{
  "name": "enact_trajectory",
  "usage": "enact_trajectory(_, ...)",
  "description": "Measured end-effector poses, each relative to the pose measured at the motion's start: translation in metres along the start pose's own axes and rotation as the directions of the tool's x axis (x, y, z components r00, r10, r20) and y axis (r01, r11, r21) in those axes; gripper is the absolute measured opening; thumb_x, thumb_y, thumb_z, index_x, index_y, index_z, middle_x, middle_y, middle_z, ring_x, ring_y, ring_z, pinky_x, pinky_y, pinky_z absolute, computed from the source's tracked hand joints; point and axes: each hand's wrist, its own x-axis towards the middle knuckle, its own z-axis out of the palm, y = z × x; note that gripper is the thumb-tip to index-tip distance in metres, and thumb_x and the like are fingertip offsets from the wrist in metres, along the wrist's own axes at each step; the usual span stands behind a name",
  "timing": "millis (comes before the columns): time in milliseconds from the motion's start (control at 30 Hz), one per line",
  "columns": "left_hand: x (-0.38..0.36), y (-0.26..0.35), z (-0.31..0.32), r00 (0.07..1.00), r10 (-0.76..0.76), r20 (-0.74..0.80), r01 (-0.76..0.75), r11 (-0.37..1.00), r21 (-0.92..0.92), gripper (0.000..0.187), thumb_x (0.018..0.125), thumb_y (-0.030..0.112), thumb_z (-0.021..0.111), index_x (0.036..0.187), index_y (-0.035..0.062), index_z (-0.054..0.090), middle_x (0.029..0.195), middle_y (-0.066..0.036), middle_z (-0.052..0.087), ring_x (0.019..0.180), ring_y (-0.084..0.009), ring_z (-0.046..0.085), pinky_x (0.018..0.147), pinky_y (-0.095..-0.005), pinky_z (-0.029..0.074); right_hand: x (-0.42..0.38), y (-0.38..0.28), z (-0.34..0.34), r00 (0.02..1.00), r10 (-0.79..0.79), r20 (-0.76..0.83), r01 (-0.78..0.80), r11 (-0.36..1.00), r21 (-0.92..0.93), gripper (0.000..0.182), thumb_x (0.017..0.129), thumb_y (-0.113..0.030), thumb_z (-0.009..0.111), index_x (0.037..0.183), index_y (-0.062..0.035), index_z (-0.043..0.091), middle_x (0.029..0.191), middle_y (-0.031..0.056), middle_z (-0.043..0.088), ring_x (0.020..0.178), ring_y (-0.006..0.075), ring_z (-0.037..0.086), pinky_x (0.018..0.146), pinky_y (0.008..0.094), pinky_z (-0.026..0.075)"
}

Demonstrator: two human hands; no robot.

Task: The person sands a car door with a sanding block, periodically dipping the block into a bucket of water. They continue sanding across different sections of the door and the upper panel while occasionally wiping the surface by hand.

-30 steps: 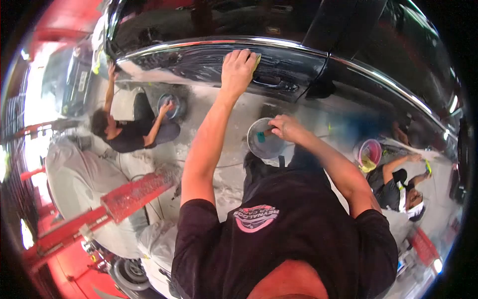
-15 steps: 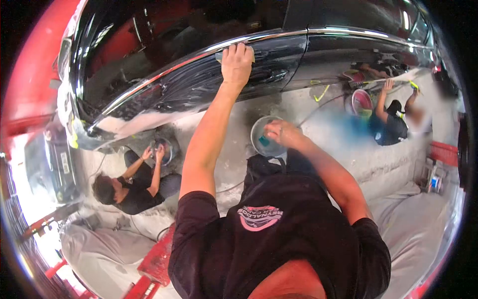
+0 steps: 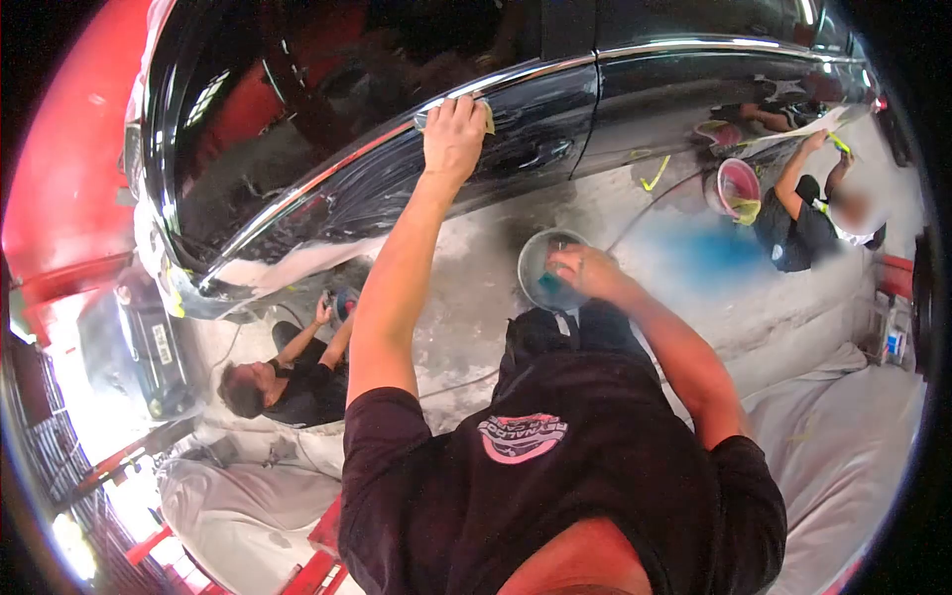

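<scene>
My left hand [image 3: 453,139] presses a yellowish sanding piece [image 3: 489,117] flat on the upper part of the black car door [image 3: 535,119], just below the chrome trim. Wet, streaky smears cover the panel around it. Lower down, my right hand [image 3: 585,270] is over a round grey bucket [image 3: 535,260], its fingers drawn together at the rim. Something teal lies inside the bucket beneath the fingers. Whatever the right fingers hold, if anything, is too small to make out.
A co-worker [image 3: 288,387] crouches at the lower left by a small bucket [image 3: 345,304]. Another person [image 3: 793,228] works at the right beside a pink bucket [image 3: 739,186]. A hose [image 3: 654,201] crosses the floor. Pale sheets [image 3: 833,446] drape the lower right.
The view has shifted a little. My left hand has slid slightly left along the door. My right hand remains over the bucket, reaching a little lower into it.
</scene>
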Motion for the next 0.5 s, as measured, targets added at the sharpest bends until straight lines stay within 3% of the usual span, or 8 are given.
enact_trajectory(100,0.006,-0.007,0.007,0.999,0.038,0.003,-0.038,0.999,0.002,0.027,0.085,0.011,0.067,0.111,0.0084,0.073,0.097,-0.006,0.064,0.094,-0.0269,0.063,0.081,-0.0424,0.048,-0.015,0.021,-0.009,0.998,-0.005,-0.067,0.003,1.0,-0.018,0.032,0.101,-0.024,0.066,0.128,-0.0084,0.068,0.127,0.0192,0.07,0.117,0.0416,0.066,0.097,0.0518,0.054)
enact_trajectory(167,0.008,-0.009,0.011,0.999,0.051,-0.014,-0.051,0.999,-0.016,0.026,0.083,0.011,0.069,0.109,0.0069,0.073,0.096,-0.006,0.063,0.091,-0.027,0.062,0.078,-0.0422,0.047,-0.021,0.031,-0.02,0.994,0.102,0.024,-0.103,0.994,0.029,0.031,0.1,-0.025,0.067,0.126,-0.0095,0.069,0.129,0.0185,0.071,0.117,0.0415,0.067,0.098,0.0511,0.054)
enact_trajectory(300,0.017,-0.007,0.014,0.995,0.099,-0.027,-0.1,0.994,-0.049,0.027,0.08,0.009,0.069,0.106,0.0066,0.072,0.094,-0.007,0.063,0.089,-0.0273,0.061,0.078,-0.0428,0.046,-0.035,0.053,-0.017,0.985,0.174,-0.023,-0.172,0.982,0.073,0.03,0.1,-0.025,0.068,0.126,-0.0104,0.07,0.123,0.0175,0.073,0.115,0.0407,0.068,0.098,0.051,0.054)
enact_trajectory(367,0.024,-0.004,0.018,0.993,0.113,-0.025,-0.114,0.991,-0.075,0.027,0.078,0.009,0.069,0.105,0.0064,0.072,0.094,-0.008,0.062,0.089,-0.0276,0.061,0.078,-0.0431,0.046,-0.035,0.056,-0.014,0.97,0.237,0.057,-0.242,0.965,0.103,0.031,0.099,-0.025,0.068,0.127,-0.0108,0.069,0.118,0.0174,0.075,0.113,0.0403,0.069,0.097,0.0512,0.054)
enact_trajectory(500,0.045,0.018,0.028,0.991,0.127,-0.033,-0.13,0.982,-0.137,0.028,0.079,0.009,0.067,0.107,0.0064,0.07,0.096,-0.008,0.062,0.091,-0.0283,0.061,0.079,-0.0429,0.047,-0.025,0.051,-0.002,0.971,0.206,0.125,-0.216,0.973,0.076,0.03,0.099,-0.025,0.067,0.125,-0.01,0.07,0.118,0.0172,0.075,0.111,0.0407,0.07,0.097,0.0514,0.054)
